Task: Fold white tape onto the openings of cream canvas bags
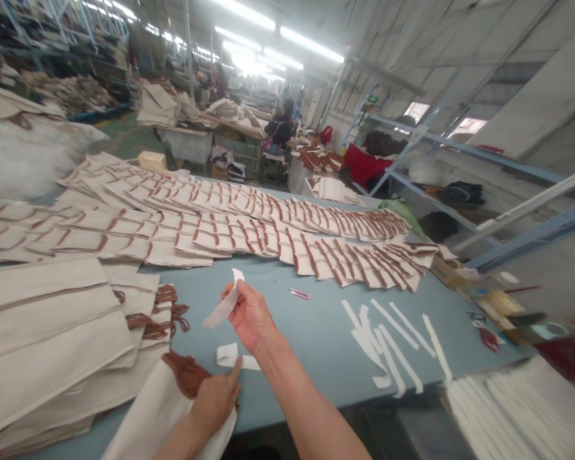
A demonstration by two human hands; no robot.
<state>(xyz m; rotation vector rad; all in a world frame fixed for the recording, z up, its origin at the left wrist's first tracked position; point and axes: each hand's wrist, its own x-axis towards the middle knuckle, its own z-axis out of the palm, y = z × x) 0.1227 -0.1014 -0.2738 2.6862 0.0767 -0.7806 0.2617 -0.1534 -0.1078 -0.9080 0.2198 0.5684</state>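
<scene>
My right hand (252, 316) is raised over the table, thumb and fingers pinched on a short white strip (225, 305) that hangs down to the left. Lower down, my left hand (214, 401) lies over a cream cloth piece (156, 409) with a bunched brown strap (186, 372) at its top. Its index finger is stretched out and touches a curled white strip (227, 355) on the table; its other fingers are partly hidden. Loose white strips (388, 348) lie scattered to the right. Beyond my right hand are small pink-handled thread snips (299, 294).
Long overlapping rows of cream pieces with brown trim (249, 233) span the back of the blue table (268, 281). A stack of cream panels (52, 326) stands at left. White strips are piled (503, 409) at lower right. Beyond sits another person (282, 128).
</scene>
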